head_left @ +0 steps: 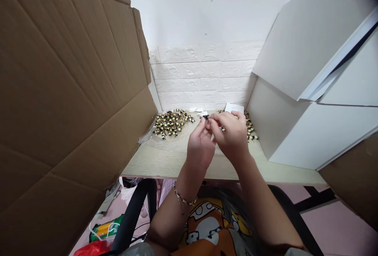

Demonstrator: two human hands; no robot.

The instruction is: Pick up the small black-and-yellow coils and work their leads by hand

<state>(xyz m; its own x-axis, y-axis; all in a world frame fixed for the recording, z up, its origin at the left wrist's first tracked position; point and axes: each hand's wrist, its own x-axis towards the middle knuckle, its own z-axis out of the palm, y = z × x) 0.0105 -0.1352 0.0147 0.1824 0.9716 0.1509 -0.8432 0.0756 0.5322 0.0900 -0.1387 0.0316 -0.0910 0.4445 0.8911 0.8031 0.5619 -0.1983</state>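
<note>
My left hand (pixel 202 142) and my right hand (pixel 232 132) meet above the table, fingertips pinched together around a small dark coil-like part (pixel 206 117). Most of that part is covered by the fingers, so its exact shape is hard to make out. To the left of my hands lies a pile of small black-and-yellow wound coils (pixel 173 123), resembling little transformers. A second heap of the same coils (pixel 251 132) is partly hidden behind my right hand. Scraps of white paper (pixel 202 113) lie just beyond my fingertips.
Clear plastic sheeting (pixel 153 142) lies under the coils on the pale wooden table (pixel 165 165). A tall cardboard sheet (pixel 73 79) walls off the left, and white boxes (pixel 283 110) stand on the right. A white card (pixel 234 107) is at the back near the brick-patterned wall (pixel 189 69).
</note>
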